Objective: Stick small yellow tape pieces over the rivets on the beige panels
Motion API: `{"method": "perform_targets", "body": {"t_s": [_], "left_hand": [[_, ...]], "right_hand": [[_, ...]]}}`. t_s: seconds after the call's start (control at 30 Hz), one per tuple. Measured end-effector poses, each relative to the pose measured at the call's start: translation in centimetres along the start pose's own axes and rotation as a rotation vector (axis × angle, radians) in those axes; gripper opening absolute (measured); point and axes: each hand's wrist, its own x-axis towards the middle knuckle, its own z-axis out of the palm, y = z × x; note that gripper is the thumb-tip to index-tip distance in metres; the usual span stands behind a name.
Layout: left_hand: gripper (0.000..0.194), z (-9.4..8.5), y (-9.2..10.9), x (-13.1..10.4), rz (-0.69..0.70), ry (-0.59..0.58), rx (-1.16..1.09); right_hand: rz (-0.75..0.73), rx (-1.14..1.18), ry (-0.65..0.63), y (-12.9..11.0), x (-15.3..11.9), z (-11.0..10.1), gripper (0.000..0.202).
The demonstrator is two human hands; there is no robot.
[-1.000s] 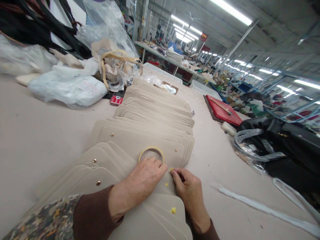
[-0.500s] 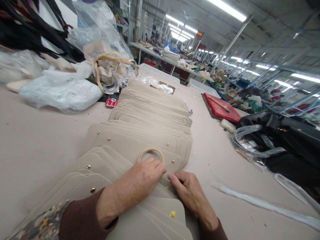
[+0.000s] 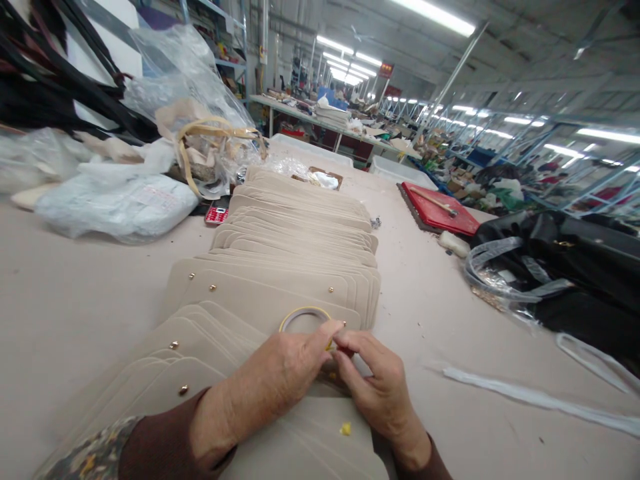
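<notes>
My left hand (image 3: 293, 363) is closed round a roll of yellow tape (image 3: 306, 312), whose upper rim stands out above the fingers. Beside it, my right hand (image 3: 375, 373) pinches at the roll's right edge, its fingertips touching those of the left; what lies between them is too small to make out, perhaps the tape's end. Beneath both hands spreads a fanned row of beige flat panels (image 3: 270, 280) with rounded corners. Small gold studs (image 3: 213, 288) sit on several panels. A scrap of yellow tape (image 3: 345, 429) sticks to a near panel.
At left lie plastic-wrapped bundles (image 3: 115, 203) and a small red-and-black item (image 3: 217, 215). To the right are a red board (image 3: 440, 210) with a hammer (image 3: 434, 200) on it, a black bag (image 3: 590, 280) and a white strip (image 3: 540, 400). Clear bins stand behind.
My right hand has moved up and left to meet the left hand at the tape roll. My left hand has turned, its thumb now pointing toward the right fingers. The view has shifted slightly.
</notes>
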Motion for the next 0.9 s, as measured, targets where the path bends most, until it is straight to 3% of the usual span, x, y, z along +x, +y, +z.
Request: {"method": "perform_targets", "body": {"t_s": [0.17,0.3,0.4,0.5,0.63,0.7,0.8,0.9], "left_hand": [[0.037,0.2,0.0,-0.1,-0.010,-0.013,-0.002],[0.007,0.0,0.1,0.0,-0.052,-0.011,-0.004],[0.011,-0.2,0.3,0.2,-0.061,0.002,0.045],[0.016,-0.5,0.7,0.4,-0.033,0.049,0.113],[0.021,-0.3,1.2,0.5,0.065,0.163,0.145],[0.022,-0.2,1.3,0.5,0.084,0.168,0.163],[0.020,-0.2,1.3,0.7,-0.039,0.033,0.260],[0.018,-0.2,1.1,1.1,-0.171,-0.154,0.334]], "right_hand": [[-0.086,-0.088,0.030,-0.2,0.0,0.7,0.015],[-0.106,-0.195,0.119,-0.2,0.0,1.1,0.015],[-0.058,-0.215,0.140,-0.4,0.0,1.3,0.014],[0.114,-0.133,0.140,-0.8,0.0,1.5,0.012],[0.567,0.254,0.172,-0.5,0.6,1.5,0.019],[0.701,0.388,0.210,0.3,0.8,1.2,0.026],[0.767,0.411,0.234,1.6,1.0,0.7,0.035],[0.739,0.341,0.204,2.3,0.8,0.6,0.036]]}}
